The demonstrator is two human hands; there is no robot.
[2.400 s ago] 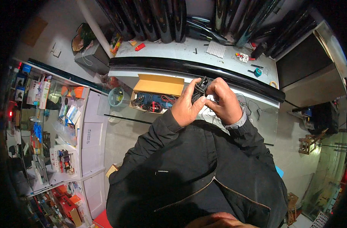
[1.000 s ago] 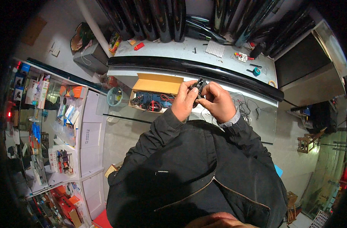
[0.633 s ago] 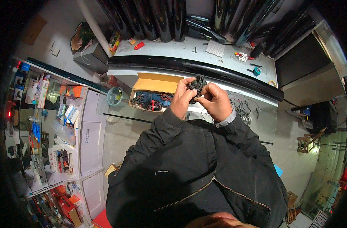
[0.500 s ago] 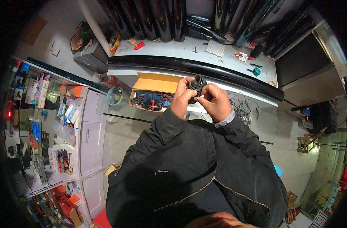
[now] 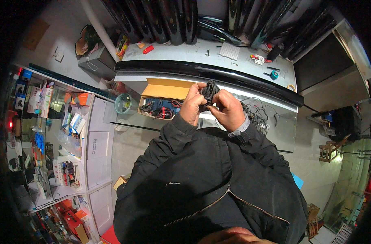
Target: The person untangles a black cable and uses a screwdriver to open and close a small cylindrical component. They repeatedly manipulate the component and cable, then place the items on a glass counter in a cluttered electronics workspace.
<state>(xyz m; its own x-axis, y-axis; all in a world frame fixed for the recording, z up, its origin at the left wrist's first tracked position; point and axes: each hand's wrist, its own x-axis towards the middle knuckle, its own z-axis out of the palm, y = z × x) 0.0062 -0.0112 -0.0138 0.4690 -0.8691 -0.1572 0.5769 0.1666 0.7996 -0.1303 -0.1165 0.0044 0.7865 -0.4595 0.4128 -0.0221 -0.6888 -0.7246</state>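
A bundled coil of black cable (image 5: 210,90) is held up in front of my chest, over the glass counter. My left hand (image 5: 194,104) is closed round its left side, with the thumb pressed against the lower part. From the right, my right hand (image 5: 228,109) pinches the coil's lower end between thumb and fingers. What lies inside the pinch is too small to make out. Just left of my hands stands an open cardboard box (image 5: 165,87) with several bundled cables, black and red ones among them. Loose black cables (image 5: 256,118) lie tangled on the glass to the right.
A long black roll (image 5: 209,76) lies across the counter beyond my hands. Behind it, a white worktop (image 5: 185,52) carries a red object, a white grid piece and a teal tape roll. A clear round tub (image 5: 123,103) stands left of the box. Glass shelves with goods fill the left side.
The cable coil has turned and looks narrower and more tightly gathered between my hands. Both hands stay in nearly the same place, still gripping it.
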